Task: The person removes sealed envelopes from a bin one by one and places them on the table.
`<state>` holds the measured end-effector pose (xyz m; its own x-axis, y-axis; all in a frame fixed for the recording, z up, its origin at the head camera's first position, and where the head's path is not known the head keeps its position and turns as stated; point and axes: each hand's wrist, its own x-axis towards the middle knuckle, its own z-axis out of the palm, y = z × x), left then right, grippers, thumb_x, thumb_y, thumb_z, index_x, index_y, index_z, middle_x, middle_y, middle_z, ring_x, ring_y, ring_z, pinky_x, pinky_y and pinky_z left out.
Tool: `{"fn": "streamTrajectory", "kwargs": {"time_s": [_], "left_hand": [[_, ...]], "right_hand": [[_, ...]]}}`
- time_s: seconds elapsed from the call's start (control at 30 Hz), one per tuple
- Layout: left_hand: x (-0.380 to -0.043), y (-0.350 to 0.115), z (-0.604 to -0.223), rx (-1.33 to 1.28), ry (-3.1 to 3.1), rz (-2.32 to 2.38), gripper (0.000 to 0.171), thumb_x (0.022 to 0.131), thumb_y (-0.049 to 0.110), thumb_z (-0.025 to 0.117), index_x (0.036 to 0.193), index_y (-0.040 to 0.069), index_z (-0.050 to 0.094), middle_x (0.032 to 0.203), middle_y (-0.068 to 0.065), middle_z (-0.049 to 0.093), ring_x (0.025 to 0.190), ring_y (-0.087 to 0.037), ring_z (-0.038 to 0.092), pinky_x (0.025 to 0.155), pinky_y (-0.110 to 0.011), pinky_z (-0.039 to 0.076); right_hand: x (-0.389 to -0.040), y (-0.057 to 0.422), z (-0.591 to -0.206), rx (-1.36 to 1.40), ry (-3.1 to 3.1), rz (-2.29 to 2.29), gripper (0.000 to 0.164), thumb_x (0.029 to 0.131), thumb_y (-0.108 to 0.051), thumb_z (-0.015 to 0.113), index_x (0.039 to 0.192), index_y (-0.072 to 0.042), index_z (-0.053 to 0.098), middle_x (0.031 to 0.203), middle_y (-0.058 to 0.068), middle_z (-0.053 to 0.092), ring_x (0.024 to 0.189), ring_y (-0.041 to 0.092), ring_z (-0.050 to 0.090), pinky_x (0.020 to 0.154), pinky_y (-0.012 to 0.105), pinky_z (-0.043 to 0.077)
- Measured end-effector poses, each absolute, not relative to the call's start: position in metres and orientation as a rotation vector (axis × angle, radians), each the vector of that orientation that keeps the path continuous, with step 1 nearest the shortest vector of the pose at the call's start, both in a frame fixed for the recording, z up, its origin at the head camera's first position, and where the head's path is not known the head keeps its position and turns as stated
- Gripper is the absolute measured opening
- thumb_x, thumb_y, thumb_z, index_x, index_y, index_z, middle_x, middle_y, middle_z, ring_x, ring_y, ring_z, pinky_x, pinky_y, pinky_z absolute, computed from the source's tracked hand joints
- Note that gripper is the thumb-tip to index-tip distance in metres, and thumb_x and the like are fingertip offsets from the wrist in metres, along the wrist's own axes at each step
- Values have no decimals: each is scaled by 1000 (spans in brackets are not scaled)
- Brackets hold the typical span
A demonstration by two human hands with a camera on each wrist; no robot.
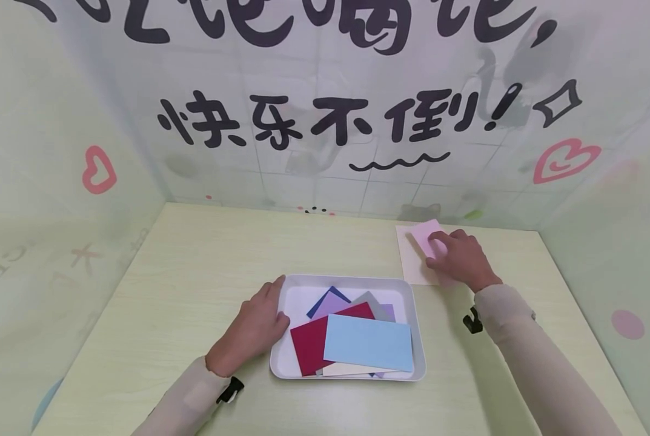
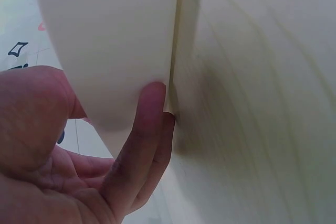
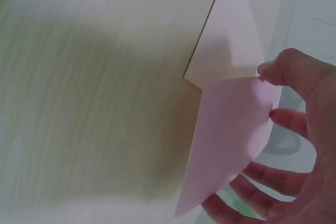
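Observation:
At its left side, my left hand point(image 1: 252, 324) grips the white tray point(image 1: 418, 339). The thumb reaches over the rim while the fingers point(image 2: 149, 111) lie against the outer wall. Inside the tray, a light blue card point(image 1: 368, 342) overlaps a red card point(image 1: 308, 345), with grey, purple, navy and cream cards partly hidden beneath. Behind the tray on the right, my right hand point(image 1: 461, 257) holds a pink card point(image 3: 236, 129) by its edges between thumb and fingers. The card is tilted over a paler pink card point(image 3: 226, 40) that lies flat on the table.
The pale wood-grain table point(image 1: 221, 242) meets a printed backdrop point(image 1: 325, 72) at the rear, with curtain-like sides left and right. Each wrist wears a black strap; the right strap point(image 1: 473, 320) hangs near the tabletop.

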<state>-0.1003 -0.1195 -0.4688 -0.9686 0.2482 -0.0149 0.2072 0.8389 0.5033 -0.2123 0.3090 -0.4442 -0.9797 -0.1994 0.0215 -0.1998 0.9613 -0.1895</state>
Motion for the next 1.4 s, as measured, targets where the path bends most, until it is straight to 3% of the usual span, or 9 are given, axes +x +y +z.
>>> {"fn": "streamTrajectory", "kwargs": {"time_s": [0.3, 0.6, 1.4], "left_hand": [[-100, -119, -468, 348, 2927, 790, 70, 90, 14, 63, 151, -2, 32, 135, -20, 49, 91, -27, 63, 73, -36, 57], [-100, -119, -467, 367, 2940, 778, 70, 90, 14, 64, 150, -2, 32, 135, -21, 50, 95, -29, 64, 75, -38, 57], [-99, -119, -467, 333, 2917, 786, 71, 91, 15, 63, 152, -1, 31, 137, -20, 48, 99, -30, 62, 76, -38, 56]], "right_hand": [[-216, 321, -451, 86, -3204, 348, 53, 92, -39, 60, 136, -9, 52, 107, 31, 58, 100, 49, 49, 80, 59, 42], [-214, 328, -450, -79, -3257, 429, 59, 90, -42, 59, 137, -9, 48, 113, 35, 48, 102, 58, 45, 75, 62, 43], [-215, 328, -453, -182, -3328, 411, 61, 91, -45, 55, 142, -13, 45, 121, 35, 40, 108, 60, 42, 73, 64, 44]]}}
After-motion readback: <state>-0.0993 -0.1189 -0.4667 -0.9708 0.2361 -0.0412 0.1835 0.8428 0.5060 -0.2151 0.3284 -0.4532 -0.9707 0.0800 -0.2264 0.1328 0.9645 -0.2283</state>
